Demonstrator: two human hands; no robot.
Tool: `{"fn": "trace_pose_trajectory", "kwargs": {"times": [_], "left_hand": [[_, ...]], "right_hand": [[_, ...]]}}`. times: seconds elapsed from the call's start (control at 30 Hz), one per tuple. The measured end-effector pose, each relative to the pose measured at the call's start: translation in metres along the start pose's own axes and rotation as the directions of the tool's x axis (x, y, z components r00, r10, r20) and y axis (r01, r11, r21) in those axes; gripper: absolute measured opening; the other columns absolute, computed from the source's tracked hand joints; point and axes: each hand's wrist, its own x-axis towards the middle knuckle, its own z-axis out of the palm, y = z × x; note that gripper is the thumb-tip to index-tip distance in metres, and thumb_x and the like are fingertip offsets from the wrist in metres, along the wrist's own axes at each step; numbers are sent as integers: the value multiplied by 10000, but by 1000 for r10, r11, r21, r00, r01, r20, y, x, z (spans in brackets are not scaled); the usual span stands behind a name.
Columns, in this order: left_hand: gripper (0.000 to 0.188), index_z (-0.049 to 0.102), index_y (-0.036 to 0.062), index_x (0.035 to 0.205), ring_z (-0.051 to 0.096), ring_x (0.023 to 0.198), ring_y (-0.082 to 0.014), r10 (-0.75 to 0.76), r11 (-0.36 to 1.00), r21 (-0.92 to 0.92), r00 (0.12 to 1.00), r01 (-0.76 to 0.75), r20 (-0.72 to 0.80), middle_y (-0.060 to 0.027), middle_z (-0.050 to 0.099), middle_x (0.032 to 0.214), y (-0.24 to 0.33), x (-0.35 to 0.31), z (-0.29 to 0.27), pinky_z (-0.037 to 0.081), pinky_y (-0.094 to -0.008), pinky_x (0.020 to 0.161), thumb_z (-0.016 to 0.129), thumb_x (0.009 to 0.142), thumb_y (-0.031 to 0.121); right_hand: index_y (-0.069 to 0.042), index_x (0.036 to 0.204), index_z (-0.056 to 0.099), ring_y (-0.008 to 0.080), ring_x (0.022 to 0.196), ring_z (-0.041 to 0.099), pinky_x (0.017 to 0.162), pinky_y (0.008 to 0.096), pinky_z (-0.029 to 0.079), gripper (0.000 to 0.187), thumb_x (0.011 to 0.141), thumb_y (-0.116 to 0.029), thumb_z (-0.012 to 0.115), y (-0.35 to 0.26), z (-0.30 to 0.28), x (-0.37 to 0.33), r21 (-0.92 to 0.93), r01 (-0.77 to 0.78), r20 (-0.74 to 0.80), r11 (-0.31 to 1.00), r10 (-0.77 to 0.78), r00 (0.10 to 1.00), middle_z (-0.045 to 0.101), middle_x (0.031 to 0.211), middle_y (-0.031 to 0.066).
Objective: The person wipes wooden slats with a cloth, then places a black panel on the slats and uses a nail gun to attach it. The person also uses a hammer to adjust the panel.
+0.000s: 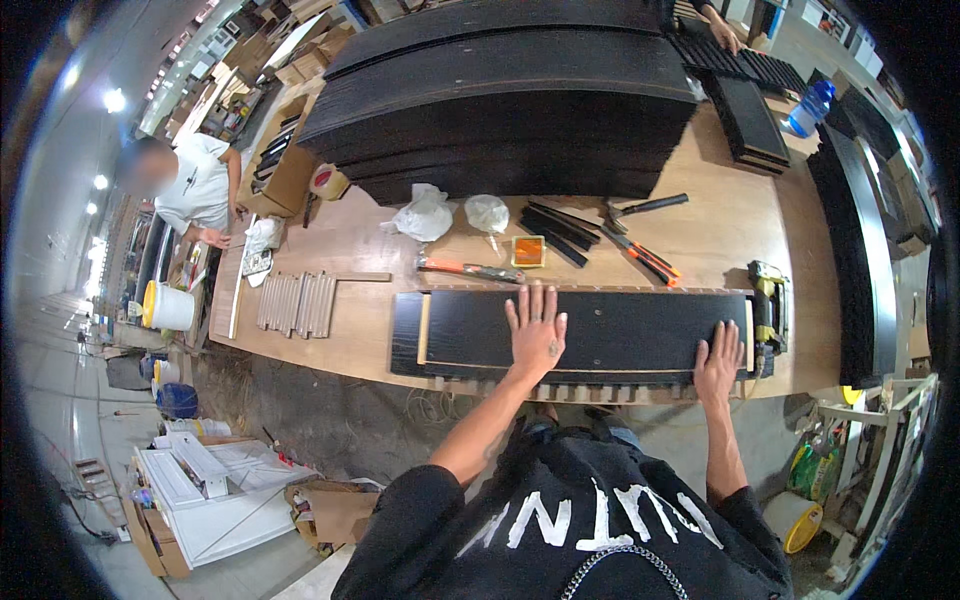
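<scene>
A long black wooden panel (470,325) lies across the near edge of the workbench, with pale wood strips at both ends. My left hand (537,332) rests flat on its middle, fingers spread and pointing away from me. My right hand (718,366) lies on the panel's near right part, fingers stretched out. Neither hand grips anything. Just beyond the right end stands a nail gun (768,305), dark with yellowish parts. Past the far edge lie an orange-and-black tool (468,270), a small orange box (528,252), orange-handled pliers (655,262) and a hammer (648,206).
Stacked black boards (510,140) fill the bench's far side. Light wood strips (297,305) lie at left, near a cardboard box (287,170). A co-worker (200,185) stands at far left; another person's hand (724,35) shows at far right. Black boards (850,250) stand at right.
</scene>
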Motion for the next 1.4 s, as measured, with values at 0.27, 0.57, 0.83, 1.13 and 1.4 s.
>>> {"fn": "trace_pose_trajectory", "kwargs": {"times": [0.27, 0.57, 0.83, 1.13, 1.4], "left_hand": [[598, 385, 69, 1542, 220, 1520, -372, 276, 956, -106, 961, -274, 10, -149, 302, 1629, 180, 35, 47, 112, -599, 1225, 418, 1043, 398], [601, 383, 68, 1544, 257, 1504, -389, 219, 974, -68, 975, -217, 21, -173, 298, 1630, 222, 41, 42, 158, -590, 1221, 432, 1041, 392], [494, 558, -39, 1255, 496, 1212, -408, 85, 995, -47, 987, -92, -139, -211, 562, 1237, 93, 59, 36, 331, -550, 1114, 498, 1027, 396], [443, 619, -22, 1086, 531, 1073, -372, 29, 990, -134, 997, -39, -78, -196, 579, 1114, 82, 58, 25, 402, -515, 978, 515, 1031, 405], [459, 631, -20, 1137, 536, 1124, -377, 27, 980, -193, 986, -59, -164, -199, 595, 1168, 85, 63, 27, 399, -525, 1036, 511, 1023, 409]], "right_hand": [[73, 1513, 335, 383, 1524, 214, 1237, 548, 97, 695, 1012, -376, 511, -6, -8, 13, 46, 11, 88, 999, -15, 996, 252, 1625, 253], [73, 1510, 339, 377, 1518, 231, 1220, 581, 117, 747, 1000, -444, 514, 11, -11, 45, 122, 152, 126, 981, -168, 978, 285, 1608, 257], [5, 1255, 554, 406, 1250, 477, 1167, 553, 284, 443, 973, -332, 612, 29, 4, 110, 164, 288, -34, 944, -286, 958, 547, 1239, 219], [-19, 1118, 589, 423, 1036, 560, 884, 499, 451, 250, 948, -188, 659, 32, 9, 127, 106, 270, -85, 957, -262, 961, 587, 1105, 212], [40, 1371, 420, 517, 1102, 610, 929, 540, 484, 787, 894, -515, 710, 153, 22, 160, 244, -413, 104, 878, 399, 911, 629, 1194, 343]]}}
